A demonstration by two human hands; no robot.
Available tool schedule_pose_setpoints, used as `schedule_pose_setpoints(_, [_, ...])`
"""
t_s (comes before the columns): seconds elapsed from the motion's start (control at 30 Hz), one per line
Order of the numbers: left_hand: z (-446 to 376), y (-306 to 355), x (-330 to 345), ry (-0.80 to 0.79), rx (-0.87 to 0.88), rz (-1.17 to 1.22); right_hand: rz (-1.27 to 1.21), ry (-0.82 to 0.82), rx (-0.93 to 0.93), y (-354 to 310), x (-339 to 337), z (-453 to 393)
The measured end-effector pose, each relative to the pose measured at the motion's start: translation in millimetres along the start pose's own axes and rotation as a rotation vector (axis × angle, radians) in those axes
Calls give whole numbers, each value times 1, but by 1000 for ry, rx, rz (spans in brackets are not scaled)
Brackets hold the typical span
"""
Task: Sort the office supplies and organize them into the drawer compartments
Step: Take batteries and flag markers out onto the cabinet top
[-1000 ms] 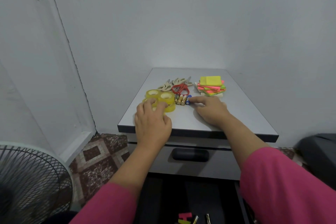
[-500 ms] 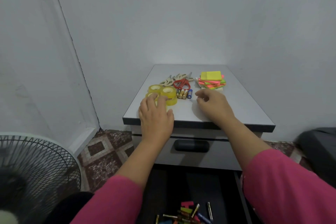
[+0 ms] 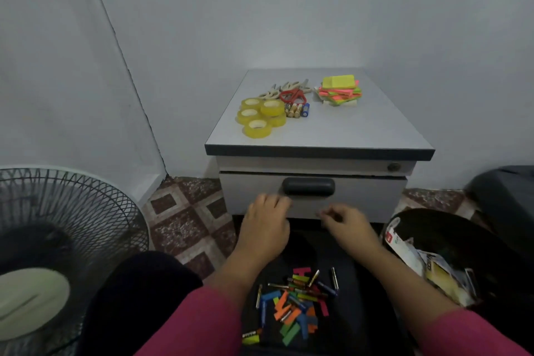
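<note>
On the grey cabinet top [image 3: 332,130] lie several yellow tape rolls [image 3: 258,117], a row of batteries [image 3: 297,110], red scissors [image 3: 293,95] among beige ones, and a stack of neon sticky notes [image 3: 339,89]. The drawer front [image 3: 361,196] with its dark handle [image 3: 308,186] is closed. My left hand [image 3: 265,225] and my right hand [image 3: 345,224] hover low in front of the drawer, fingers loosely curled, holding nothing. Below them, a dark drawer holds a jumble of coloured paper strips and batteries [image 3: 296,302].
A standing fan [image 3: 57,240] fills the lower left. A dark bin [image 3: 450,254] with paper waste sits at the right. Patterned floor tiles [image 3: 187,220] show left of the cabinet. White walls close in behind and left.
Both hands have come off the cabinet top and dropped down in front of the drawer. The view has tilted down, showing the lower drawer's contents.
</note>
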State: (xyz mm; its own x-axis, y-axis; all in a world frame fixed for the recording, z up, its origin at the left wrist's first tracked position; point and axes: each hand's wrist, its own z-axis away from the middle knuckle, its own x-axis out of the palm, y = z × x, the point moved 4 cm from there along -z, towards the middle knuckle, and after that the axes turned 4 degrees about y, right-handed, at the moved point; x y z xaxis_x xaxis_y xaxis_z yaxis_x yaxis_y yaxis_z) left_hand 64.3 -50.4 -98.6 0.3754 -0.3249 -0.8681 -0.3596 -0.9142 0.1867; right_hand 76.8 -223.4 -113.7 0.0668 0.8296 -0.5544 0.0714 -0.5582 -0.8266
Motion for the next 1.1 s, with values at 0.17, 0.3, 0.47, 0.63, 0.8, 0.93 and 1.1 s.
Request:
schedule_pose_setpoints(0.17, [51,-15,52,-781,-233,-33,317,-239,210,74,36,38])
schedule_pose_setpoints(0.3, [93,-5,58,-1220,-207,-176,640,-441,295,107,49,57])
schedule_pose_setpoints(0.47, [107,19,56,-1319,-154,-153,739,-628,371,120,59,69])
schedule_pose_setpoints(0.63, [106,34,58,-1227,-169,-51,802,-756,378,123,66,78])
schedule_pose_setpoints(0.8, [105,35,65,-1185,-275,-36,757,-862,367,119,75,84])
schedule_pose_setpoints(0.93, [100,39,78,-1205,-300,28,786,-927,296,115,85,89])
schedule_pose_setpoints(1.1, [110,27,98,-1215,-322,-5,786,-928,227,109,92,88])
